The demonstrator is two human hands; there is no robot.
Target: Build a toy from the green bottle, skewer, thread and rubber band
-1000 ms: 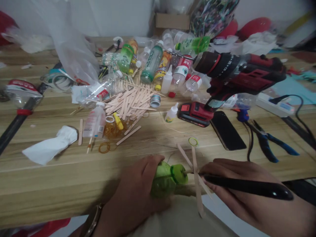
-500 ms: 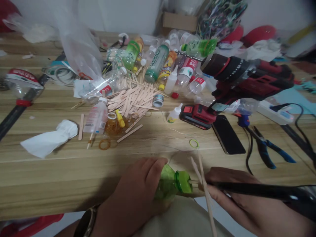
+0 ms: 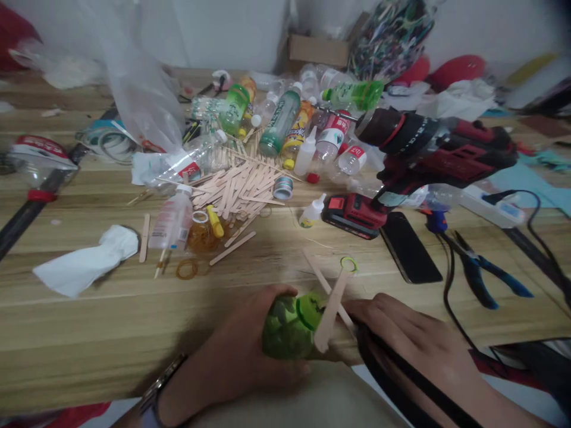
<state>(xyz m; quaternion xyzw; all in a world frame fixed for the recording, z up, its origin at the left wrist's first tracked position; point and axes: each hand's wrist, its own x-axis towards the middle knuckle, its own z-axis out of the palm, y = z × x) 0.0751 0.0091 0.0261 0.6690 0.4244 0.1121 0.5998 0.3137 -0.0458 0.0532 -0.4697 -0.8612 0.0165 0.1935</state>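
My left hand is wrapped around a green plastic bottle top, holding it on its side with the neck facing right. A light-green cap sits on the neck. Two flat wooden craft sticks cross just in front of the cap. My right hand is closed at the sticks, its fingertips against the end of one; its thumb is partly hidden behind a black strap. A small yellow-green ring lies on the table just beyond the sticks.
Behind my hands lie a heap of craft sticks, plastic bottles and a small glue bottle. To the right are a red cordless drill, a phone and pliers. A white tissue lies left.
The crossed sticks have turned to a different angle in front of the cap. The bottle top has swung so its neck points more toward the far right. My right hand has shifted slightly left.
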